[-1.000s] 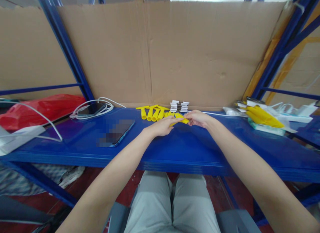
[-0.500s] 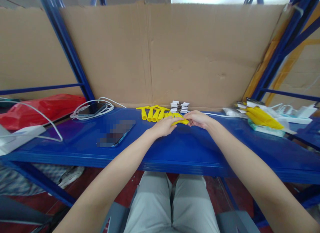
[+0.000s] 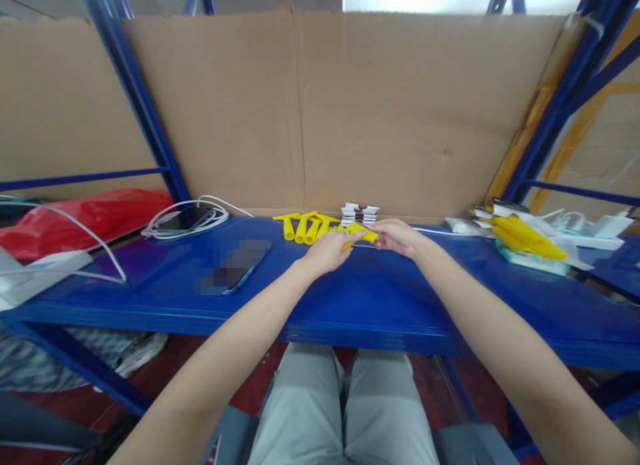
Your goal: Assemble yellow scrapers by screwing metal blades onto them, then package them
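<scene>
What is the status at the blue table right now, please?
Left hand and right hand both on yellow piece. More yellow pieces beside it. White stack close behind; phone off left.

On the tabletop (image 3: pixel 370 298): phone (image 3: pixel 239 268) left of centre, coiled cable (image 3: pixel 154 228) farther back and left, bag (image 3: pixel 95 216) beyond at left; tubes (image 3: pixel 301 232) far centre, small stack (image 3: pixel 353 214) just right, pouch (image 3: pixel 527 237) well right. Behind, cardboard (image 3: pixel 400 118).

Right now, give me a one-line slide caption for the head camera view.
Both hands on a yellow piece at a blue table.
</scene>
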{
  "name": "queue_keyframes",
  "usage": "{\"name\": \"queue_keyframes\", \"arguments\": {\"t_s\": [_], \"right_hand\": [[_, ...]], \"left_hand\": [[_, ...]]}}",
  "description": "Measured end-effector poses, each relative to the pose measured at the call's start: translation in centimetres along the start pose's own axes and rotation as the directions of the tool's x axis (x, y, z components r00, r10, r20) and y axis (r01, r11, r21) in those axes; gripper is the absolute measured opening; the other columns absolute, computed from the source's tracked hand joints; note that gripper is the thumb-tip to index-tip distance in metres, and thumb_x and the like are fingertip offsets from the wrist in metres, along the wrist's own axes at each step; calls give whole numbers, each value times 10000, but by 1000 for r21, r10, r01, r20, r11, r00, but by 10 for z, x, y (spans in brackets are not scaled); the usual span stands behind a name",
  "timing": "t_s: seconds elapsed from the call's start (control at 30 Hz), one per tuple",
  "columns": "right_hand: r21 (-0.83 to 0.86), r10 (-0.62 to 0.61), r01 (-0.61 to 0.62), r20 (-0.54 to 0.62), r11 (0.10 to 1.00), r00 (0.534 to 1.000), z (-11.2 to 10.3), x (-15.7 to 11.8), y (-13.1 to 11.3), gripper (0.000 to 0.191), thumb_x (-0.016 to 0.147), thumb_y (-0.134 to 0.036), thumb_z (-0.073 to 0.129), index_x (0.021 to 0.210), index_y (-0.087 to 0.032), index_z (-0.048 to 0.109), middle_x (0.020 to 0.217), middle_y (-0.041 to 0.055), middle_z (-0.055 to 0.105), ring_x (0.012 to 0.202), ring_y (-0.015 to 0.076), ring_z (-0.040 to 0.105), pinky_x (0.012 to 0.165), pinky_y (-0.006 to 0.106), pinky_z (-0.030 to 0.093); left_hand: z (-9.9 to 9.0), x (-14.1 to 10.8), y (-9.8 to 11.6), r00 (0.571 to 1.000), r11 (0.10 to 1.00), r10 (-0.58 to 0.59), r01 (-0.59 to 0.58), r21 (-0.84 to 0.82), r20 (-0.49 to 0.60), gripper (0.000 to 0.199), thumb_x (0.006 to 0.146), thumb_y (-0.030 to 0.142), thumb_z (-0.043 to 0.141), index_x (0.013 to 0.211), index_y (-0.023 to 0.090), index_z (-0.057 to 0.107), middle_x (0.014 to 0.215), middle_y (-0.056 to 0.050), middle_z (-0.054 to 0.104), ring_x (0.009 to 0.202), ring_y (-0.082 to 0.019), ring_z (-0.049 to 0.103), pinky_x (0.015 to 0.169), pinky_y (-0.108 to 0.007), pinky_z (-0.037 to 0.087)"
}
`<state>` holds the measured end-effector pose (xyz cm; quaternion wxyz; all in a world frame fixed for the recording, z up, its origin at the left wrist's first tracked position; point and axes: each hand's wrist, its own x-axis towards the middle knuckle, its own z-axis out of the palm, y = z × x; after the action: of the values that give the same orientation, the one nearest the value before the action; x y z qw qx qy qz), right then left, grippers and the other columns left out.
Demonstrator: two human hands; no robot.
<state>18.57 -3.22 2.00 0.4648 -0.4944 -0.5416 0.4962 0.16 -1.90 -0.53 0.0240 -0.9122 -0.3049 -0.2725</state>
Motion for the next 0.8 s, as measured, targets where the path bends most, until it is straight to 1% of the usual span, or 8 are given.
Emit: {"name": "queue_keyframes", "arguments": {"t_s": [0.1, 0.17, 0.23, 0.33, 0.43, 0.57, 0.7, 0.8], "right_hand": [[-120, -138, 124, -118, 985, 983, -8, 7, 2, 79, 834, -195, 517, 782, -163, 567, 554, 11, 589, 455, 100, 501, 491, 226, 406], [-314, -227, 156, -203, 937, 953, -18, 13, 7, 68, 828, -185, 505, 800, -170, 565, 598, 17, 609, 488, 109, 517, 523, 232, 417], [-512, -288, 123, -257, 850, 922, -29, 20, 14, 45, 770, -138, 542, 777, -170, 573, 643, 26, 631, 544, 123, 535, 561, 237, 422], [-744, -342, 62, -230, 666, 911, -42, 27, 23, 100, 697, -86, 557, 715, -170, 607, 701, 47, 666, 660, 158, 580, 620, 241, 422], [-863, -306, -14, -194, 505, 932, -47, 29, 29, 112, 691, -100, 556, 671, -171, 640, 736, 66, 689, 705, 184, 606, 635, 249, 414], [-904, -201, -112, -210, 412, 957, -42, 32, 33, 125, 727, -171, 567, 761, -175, 688, 815, 62, 711, 736, 168, 629, 613, 225, 407], [-923, -128, -221, -272, 315, 954, -32, 34, 32, 190, 756, -291, 581, 846, -181, 707, 840, 60, 720, 756, 162, 642, 593, 218, 401], [-935, -110, -242, -277, 258, 955, -26, 34, 30, 232, 771, -339, 580, 865, -174, 713, 848, 76, 722, 777, 177, 650, 602, 229, 409]], "left_hand": [[-3, 3, 1, 992, 975, -102, 84, -206, -78, 505, 801, 88, 527, 1287, 226, 530, 1158, -57, 653, 969, -189, 625, 876, -336, 480], [-5, 4, 3, 971, 899, -233, 193, -393, -57, 516, 817, 133, 540, 1322, 228, 492, 1064, -56, 688, 758, -155, 654, 728, -310, 530], [-8, 5, 4, 936, 764, -352, 295, -574, 12, 564, 824, 176, 561, 1369, 235, 427, 1003, -60, 697, 562, -108, 611, 566, -273, 526], [-11, 6, 6, 887, 532, -444, 375, -759, 128, 661, 810, 173, 598, 1415, 245, 341, 1045, -93, 675, 489, -74, 575, 459, -228, 482], [-13, 6, 7, 850, 360, -469, 432, -827, 241, 712, 805, 148, 602, 1439, 235, 289, 1067, -123, 668, 540, -83, 607, 447, -196, 464], [-15, 5, 9, 806, 203, -464, 502, -841, 369, 728, 796, 132, 609, 1443, 202, 283, 1038, -146, 681, 551, -102, 620, 423, -178, 437], [-16, 4, 12, 813, 133, -425, 492, -861, 399, 699, 781, 92, 618, 1417, 156, 337, 964, -154, 696, 491, -98, 600, 382, -168, 393], [-18, 4, 14, 802, 104, -406, 516, -850, 437, 649, 796, 78, 594, 1398, 165, 368, 921, -133, 703, 473, -91, 590, 384, -166, 397]]}}
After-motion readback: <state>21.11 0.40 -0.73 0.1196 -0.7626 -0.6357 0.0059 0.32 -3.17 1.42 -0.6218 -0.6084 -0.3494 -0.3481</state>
